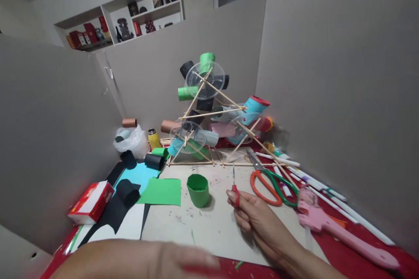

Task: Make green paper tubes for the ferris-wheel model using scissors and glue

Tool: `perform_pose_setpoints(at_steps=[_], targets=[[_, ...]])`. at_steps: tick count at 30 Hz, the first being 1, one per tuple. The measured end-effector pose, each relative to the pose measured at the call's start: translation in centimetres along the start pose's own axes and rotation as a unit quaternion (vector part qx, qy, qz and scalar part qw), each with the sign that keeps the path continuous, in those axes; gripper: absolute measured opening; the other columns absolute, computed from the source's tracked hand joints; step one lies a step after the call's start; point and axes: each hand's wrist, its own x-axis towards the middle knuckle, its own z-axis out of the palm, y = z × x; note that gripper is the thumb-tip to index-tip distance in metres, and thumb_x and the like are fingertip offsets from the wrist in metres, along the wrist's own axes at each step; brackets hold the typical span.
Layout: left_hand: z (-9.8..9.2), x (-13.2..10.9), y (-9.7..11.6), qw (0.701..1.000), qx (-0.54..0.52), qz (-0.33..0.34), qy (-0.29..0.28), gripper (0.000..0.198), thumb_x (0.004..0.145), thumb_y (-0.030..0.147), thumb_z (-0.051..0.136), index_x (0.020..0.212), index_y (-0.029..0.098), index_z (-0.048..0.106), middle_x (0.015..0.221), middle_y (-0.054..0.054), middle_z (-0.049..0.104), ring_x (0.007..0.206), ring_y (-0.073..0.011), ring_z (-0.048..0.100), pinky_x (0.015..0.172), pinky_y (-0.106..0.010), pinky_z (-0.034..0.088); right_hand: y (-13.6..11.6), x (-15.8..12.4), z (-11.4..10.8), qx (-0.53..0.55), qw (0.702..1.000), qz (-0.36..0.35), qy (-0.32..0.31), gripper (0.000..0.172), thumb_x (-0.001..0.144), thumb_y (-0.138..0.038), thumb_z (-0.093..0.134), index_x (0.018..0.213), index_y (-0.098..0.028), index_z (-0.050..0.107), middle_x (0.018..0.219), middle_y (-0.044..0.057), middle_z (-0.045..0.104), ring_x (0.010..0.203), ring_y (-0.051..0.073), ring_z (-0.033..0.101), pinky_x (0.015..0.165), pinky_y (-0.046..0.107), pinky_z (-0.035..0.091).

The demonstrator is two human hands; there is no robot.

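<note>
My right hand (252, 216) is closed around the red handle of a pair of small scissors (235, 192), whose thin metal blades point up and away. Just left of it, a green paper cup (198, 190) stands upright on the white board (183, 235). My left hand (173, 259) is low in the frame and smeared by motion, so its fingers cannot be made out. Beyond the cup rises a frame of wooden sticks (212, 113), carrying clear plastic discs (205, 80) with coloured paper tubes around them. A green paper sheet (163, 192) lies left of the cup.
Large scissors (273, 185) with orange and green handles lie right of my right hand, near a pink glue gun (343, 233) and white rods (353, 216). At left are a red tissue packet (91, 202), black paper (113, 216) and a plastic bag (134, 141). Grey panels surround the table.
</note>
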Motion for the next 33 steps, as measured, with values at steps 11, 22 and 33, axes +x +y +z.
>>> perform_pose_setpoints(at_steps=[11, 22, 33], targets=[[2.1, 3.4, -7.3, 0.993, 0.026, -0.088, -0.069, 0.022, 0.090, 0.027, 0.061, 0.109, 0.015, 0.061, 0.097, -0.010, 0.077, 0.076, -0.0221, 0.074, 0.060, -0.030, 0.057, -0.1, 0.1, -0.2, 0.005, 0.999, 0.043, 0.014, 0.040, 0.074, -0.046, 0.080, 0.070, -0.018, 0.052, 0.045, -0.014, 0.026, 0.039, 0.003, 0.017, 0.039, 0.019, 0.009], [2.1, 3.7, -7.7, 0.953, -0.173, -0.244, 0.050, 0.012, 0.089, 0.019, 0.062, 0.079, 0.015, 0.067, 0.063, -0.002, 0.069, 0.056, -0.0113, 0.062, 0.055, -0.021, 0.047, -0.5, -0.2, -0.2, -0.012, 0.997, 0.062, 0.033, 0.039, 0.073, -0.046, 0.081, 0.068, -0.018, 0.054, 0.040, -0.013, 0.030, 0.038, 0.003, 0.019, 0.040, 0.017, 0.013], [2.7, 2.7, -7.5, 0.888, -0.291, -0.323, 0.151, 0.010, 0.089, 0.022, 0.064, 0.082, 0.018, 0.070, 0.068, -0.001, 0.072, 0.062, -0.0141, 0.067, 0.061, -0.026, 0.054, -1.2, -0.5, 0.1, 0.012, 0.998, 0.050, 0.048, 0.040, 0.069, -0.052, 0.082, 0.070, -0.017, 0.062, 0.040, -0.012, 0.032, 0.035, 0.002, 0.023, 0.037, 0.016, 0.015]])
